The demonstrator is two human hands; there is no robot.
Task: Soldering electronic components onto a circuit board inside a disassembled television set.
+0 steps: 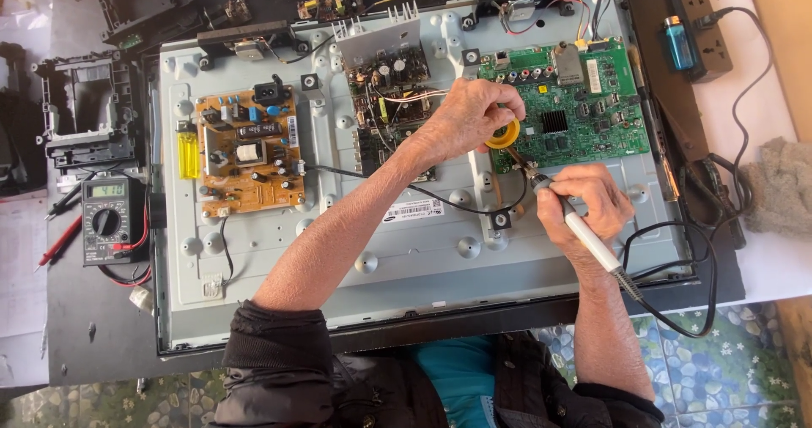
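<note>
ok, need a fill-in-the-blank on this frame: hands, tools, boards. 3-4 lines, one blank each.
1. The right hand grips a ____ iron with a white handle.
2. The left hand holds a small ____ spool over the green board.
3. The orange-brown board lies to the ____ of the green board in the picture.
4. The multimeter lies on the black table near the panel's ____ edge in the picture.

Missing words: soldering; yellow; left; left
</note>
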